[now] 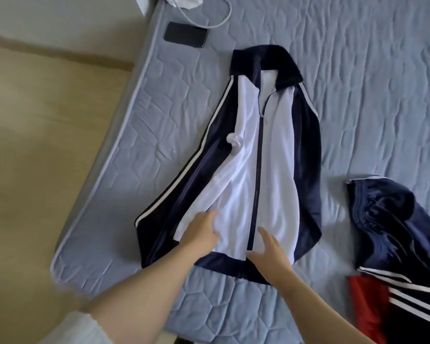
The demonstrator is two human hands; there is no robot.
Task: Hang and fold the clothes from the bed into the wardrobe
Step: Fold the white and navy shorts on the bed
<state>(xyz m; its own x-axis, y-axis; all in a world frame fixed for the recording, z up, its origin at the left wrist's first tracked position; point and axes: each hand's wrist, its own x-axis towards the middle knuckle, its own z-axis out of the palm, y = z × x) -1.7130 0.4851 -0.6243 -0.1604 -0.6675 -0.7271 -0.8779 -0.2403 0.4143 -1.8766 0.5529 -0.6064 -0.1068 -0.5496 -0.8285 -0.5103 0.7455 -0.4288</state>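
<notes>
**Track jacket laid flat on the mattress, both hands at its hem**

I see no container here; the wardrobe is out of view, so everything sits on the quilted grey-blue mattress [358, 70], which fills the frame from 12 to 5 o'clock.

The white and navy zip-front track jacket [271, 170] lies front-up in the middle of the mattress, collar toward 12 o'clock and hem toward 6. Its zip is closed most of the way up, and its navy sleeves with white stripes are folded in along both sides. A knotted white drawcord end [235, 141] rests on the left chest panel.

My left hand [201, 232] lies on the white panel left of the zip, fingers spread and flat on the cloth. My right hand [271, 252] is just right of the zip at the navy hem band, fingers apart; I cannot tell whether it presses the fabric or hovers a little above it. Neither hand is closed on anything.

At 4 o'clock, well apart from the jacket, lies a crumpled heap of shiny navy track trousers with white stripes [387, 219], and a red garment [365, 301] touches it at the lower edge. At 11 o'clock a black flat phone [186, 34] lies near the mattress edge with a white cable [221, 19] looped beside it. Beige flooring [47, 145] runs along 9 o'clock.
</notes>
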